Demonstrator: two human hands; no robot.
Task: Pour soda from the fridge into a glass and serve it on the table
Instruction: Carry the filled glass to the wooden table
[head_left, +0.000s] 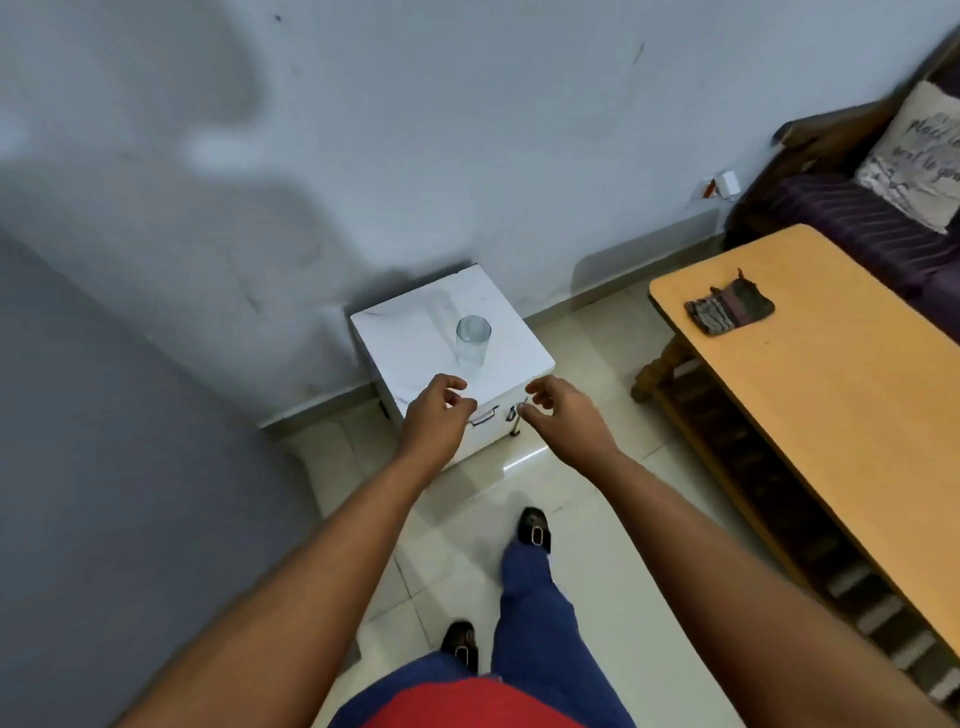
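Clear and empty, the glass (472, 340) stands upright on a small white cabinet (410, 332) against the wall. The left hand (439, 413) and right hand (558, 410) hover just in front of it, each grip released, fingers loosely curled, holding nothing. A wooden counter (831, 395) sits at right.

dim, cool indoor light | soft blur throughout | wide-angle bending at edges
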